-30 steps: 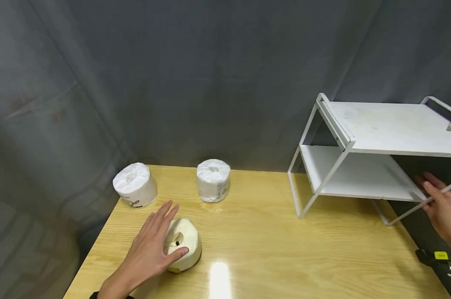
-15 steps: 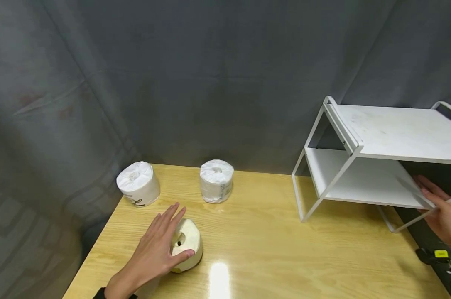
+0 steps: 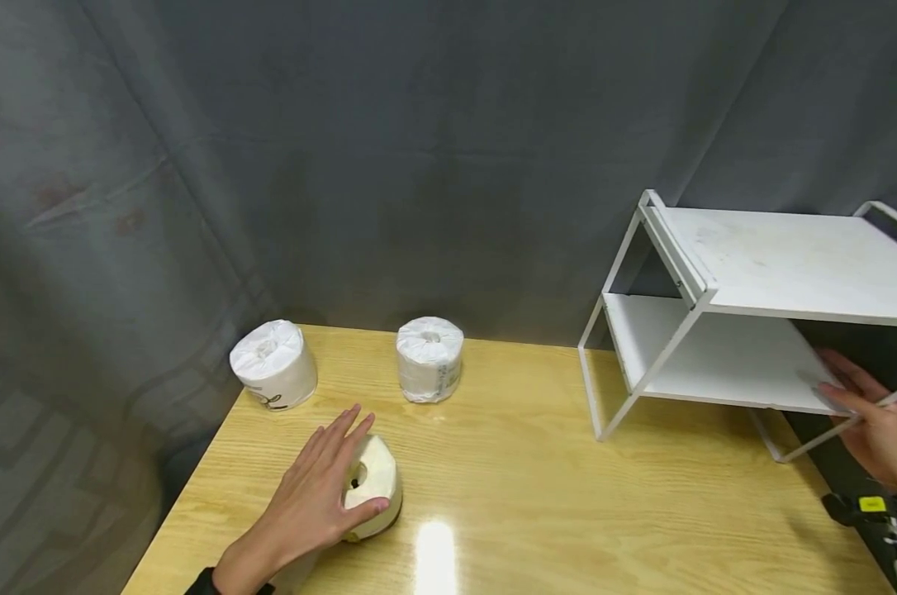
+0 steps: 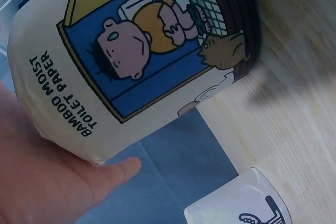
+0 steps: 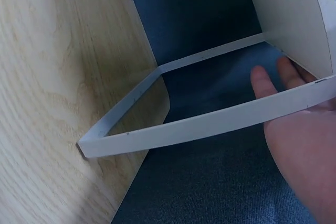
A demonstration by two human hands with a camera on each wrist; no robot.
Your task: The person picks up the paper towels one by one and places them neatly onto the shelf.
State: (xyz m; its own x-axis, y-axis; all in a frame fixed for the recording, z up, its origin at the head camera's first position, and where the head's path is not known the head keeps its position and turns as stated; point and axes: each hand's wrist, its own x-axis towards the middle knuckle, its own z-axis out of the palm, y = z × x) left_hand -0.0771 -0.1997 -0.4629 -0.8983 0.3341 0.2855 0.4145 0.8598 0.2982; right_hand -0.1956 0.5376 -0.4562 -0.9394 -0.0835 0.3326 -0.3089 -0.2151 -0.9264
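Observation:
My left hand [image 3: 310,500] rests on a cream-wrapped toilet roll [image 3: 377,479] near the table's front left. Its fingers lie straight and the thumb is spread across the roll's near side. The left wrist view shows the roll's printed wrapper [image 4: 131,51] up close, with a cartoon figure and lettering. At far right, my right hand [image 3: 875,421] grips the end of the lower board of a white two-tier shelf rack [image 3: 731,351]. The thumb lies on top of the board; in the right wrist view, fingers [image 5: 262,82] reach beneath it.
Two white-wrapped toilet rolls stand at the table's back: one roll [image 3: 273,364] at the left corner, another roll [image 3: 429,359] farther right. A grey curtain [image 3: 448,165] hangs behind the wooden table [image 3: 523,463]. The rack's right end reaches past the table's right edge.
My right hand has moved left onto the rack's end, its thumb coming over the lower board. The left hand has shifted slightly right over its roll. The head view has shifted a little.

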